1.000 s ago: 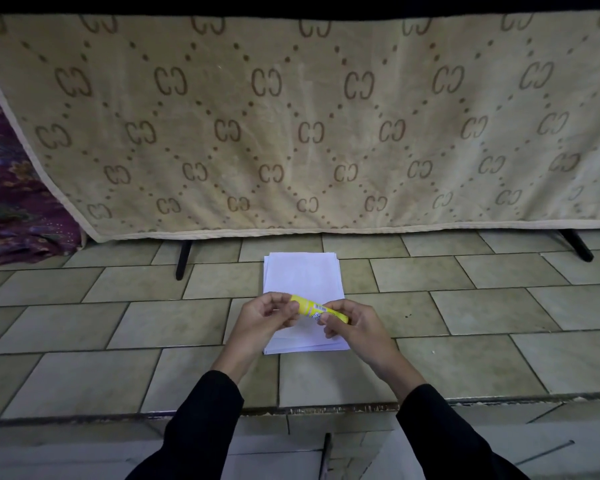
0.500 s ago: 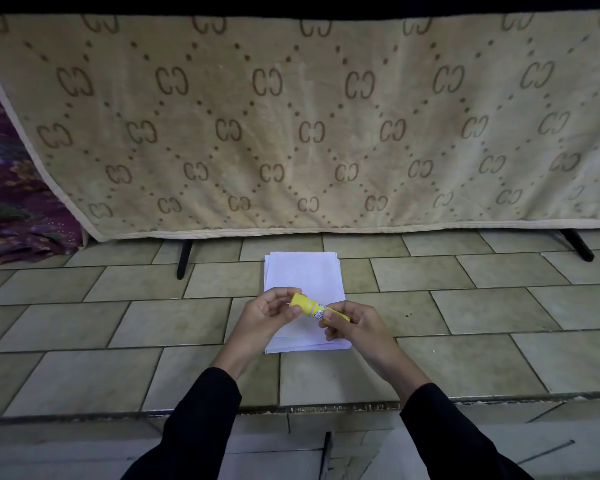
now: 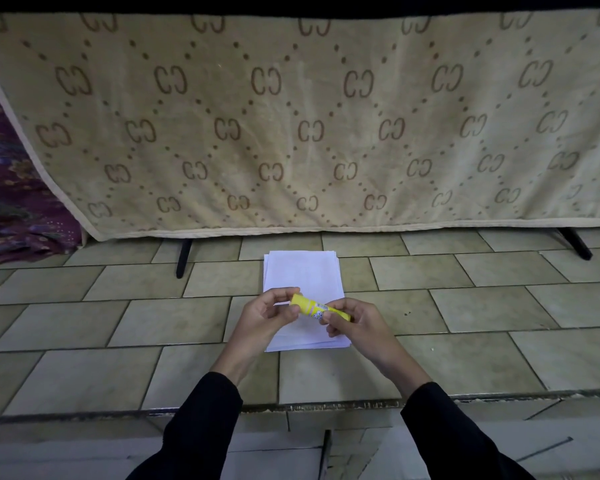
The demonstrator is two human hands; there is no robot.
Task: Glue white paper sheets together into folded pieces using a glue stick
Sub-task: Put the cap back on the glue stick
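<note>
A stack of white paper sheets (image 3: pixel 302 271) lies flat on the tiled floor, straight ahead of me. Above its near half I hold a yellow glue stick (image 3: pixel 314 305) between both hands, lying roughly level and tilted down to the right. My left hand (image 3: pixel 265 315) pinches its left end with thumb and fingers. My right hand (image 3: pixel 355 323) grips the right end, hiding that tip. The near part of the paper is partly covered by my hands.
A beige patterned blanket (image 3: pixel 291 126) hangs over a rack just behind the paper, with black rack legs (image 3: pixel 183 258) at the left and far right. Purple fabric (image 3: pixel 11 202) sits at the far left. A step edge (image 3: pixel 291 407) runs across below my wrists.
Both hands and the glue stick stay over the paper. The stick's left end has risen slightly and my left fingers have shifted on that end.
</note>
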